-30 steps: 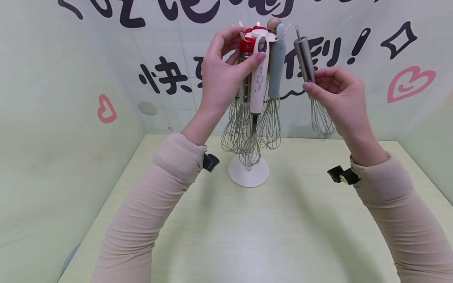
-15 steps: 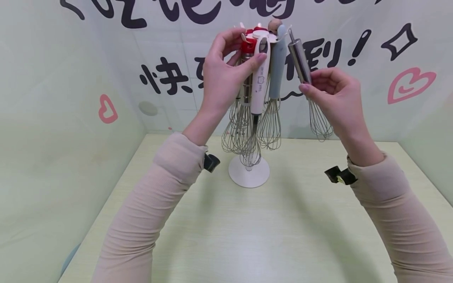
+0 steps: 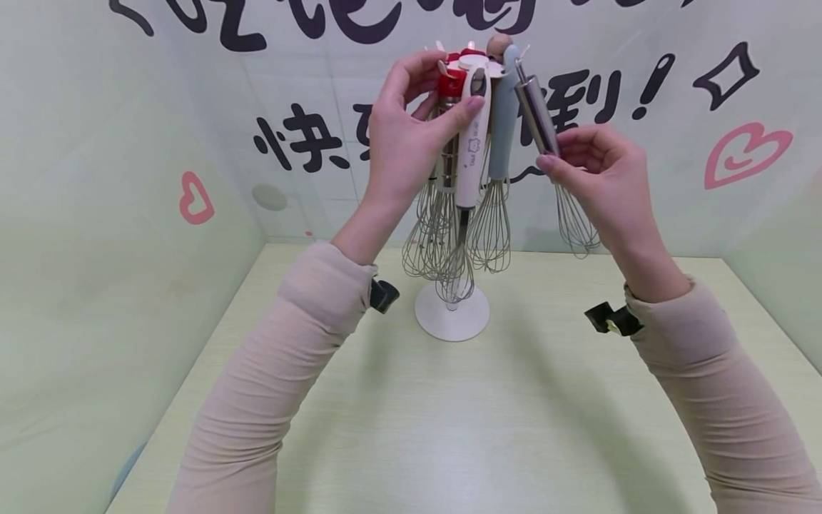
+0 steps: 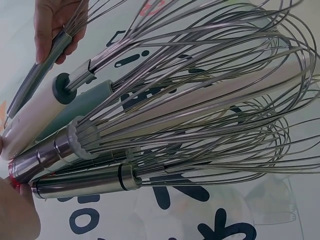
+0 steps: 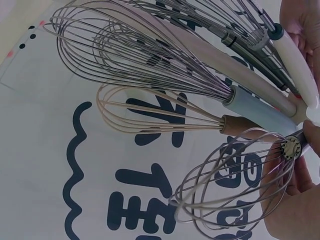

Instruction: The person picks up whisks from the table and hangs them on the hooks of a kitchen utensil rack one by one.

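Several whisks hang from a white whisk rack [image 3: 452,325] with a round base. My left hand [image 3: 404,135] grips near its top, thumb against a white-handled whisk [image 3: 472,143] and fingers around a red-topped steel whisk [image 3: 451,86]. My right hand [image 3: 604,171] pinches the lower handle of a steel-handled whisk [image 3: 536,111], tilted with its wires down. Its loop end overlaps the top of the light blue whisk [image 3: 503,135] beside the rack's hooks. In the right wrist view, the held whisk's wires [image 5: 225,185] spread below a brown-handled whisk [image 5: 242,125].
The rack stands on a pale wood-grain table [image 3: 449,428], toward the back. Behind it hangs a white backdrop [image 3: 308,207] with black lettering and pink hearts. A wooden ball-shaped knob [image 3: 499,47] shows at the rack's top.
My right hand has moved left with the steel-handled whisk, bringing its loop from apart to the rack's hook area. My left hand has stayed nearly still on the rack.
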{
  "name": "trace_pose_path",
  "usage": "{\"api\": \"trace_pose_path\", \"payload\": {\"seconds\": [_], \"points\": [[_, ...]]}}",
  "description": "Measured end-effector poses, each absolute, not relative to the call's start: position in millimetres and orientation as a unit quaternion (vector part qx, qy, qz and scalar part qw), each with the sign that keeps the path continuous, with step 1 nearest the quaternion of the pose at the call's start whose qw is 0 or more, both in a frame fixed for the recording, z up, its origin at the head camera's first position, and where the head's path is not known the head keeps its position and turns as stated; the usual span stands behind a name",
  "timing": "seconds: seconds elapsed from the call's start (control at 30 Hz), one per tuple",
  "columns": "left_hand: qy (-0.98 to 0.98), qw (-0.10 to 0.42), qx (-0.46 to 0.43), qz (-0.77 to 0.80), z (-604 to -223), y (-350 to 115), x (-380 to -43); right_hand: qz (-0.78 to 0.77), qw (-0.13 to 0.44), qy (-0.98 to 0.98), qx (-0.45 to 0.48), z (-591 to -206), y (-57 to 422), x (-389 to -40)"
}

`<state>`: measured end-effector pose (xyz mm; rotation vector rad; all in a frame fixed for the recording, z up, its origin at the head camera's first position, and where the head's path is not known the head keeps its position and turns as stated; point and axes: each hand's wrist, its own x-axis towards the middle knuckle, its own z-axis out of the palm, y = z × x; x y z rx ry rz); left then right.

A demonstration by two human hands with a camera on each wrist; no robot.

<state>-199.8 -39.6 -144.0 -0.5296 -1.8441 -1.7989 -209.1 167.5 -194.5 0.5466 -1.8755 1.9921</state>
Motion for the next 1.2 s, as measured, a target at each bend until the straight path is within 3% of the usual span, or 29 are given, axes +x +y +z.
{"api": "trace_pose_path", "payload": {"seconds": [1.2], "points": [[-0.68,0.249,-0.193,-0.663,-143.9,-40.2,-199.9,0.603,0.148,-0.76,0.192,-208.6,146.7,-217.1]]}}
